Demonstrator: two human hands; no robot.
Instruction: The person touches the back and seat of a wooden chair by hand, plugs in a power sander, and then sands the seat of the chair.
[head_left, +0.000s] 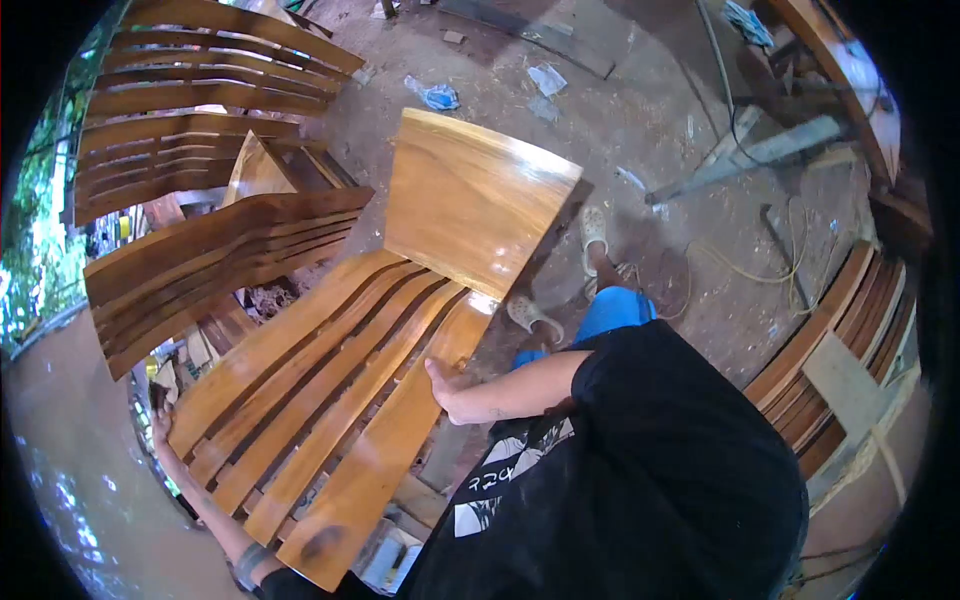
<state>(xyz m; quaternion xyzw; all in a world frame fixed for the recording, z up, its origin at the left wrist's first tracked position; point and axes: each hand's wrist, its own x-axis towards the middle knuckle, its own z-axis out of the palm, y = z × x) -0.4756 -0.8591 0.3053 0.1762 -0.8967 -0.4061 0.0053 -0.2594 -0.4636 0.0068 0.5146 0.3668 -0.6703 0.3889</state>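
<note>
A varnished wooden piece with long curved slats [330, 380] and a broad solid end panel [480, 195] spans the middle of the view, close against my body. My right hand [447, 388] grips the edge of its nearest slat, thumb on top and the other fingers hidden beneath. At the far left edge of the slats, my left hand [162, 425] holds the outer side, its fingers partly hidden. The slats run between my two hands, and the end panel rises beyond them.
More slatted wooden pieces [220, 250] stand at the upper left. Curved slats [835, 350] lie at the right. A metal bar [745, 160], a rope [750, 272] and blue cloth scraps [433, 94] are on the floor [640, 110], near my shoes [594, 235].
</note>
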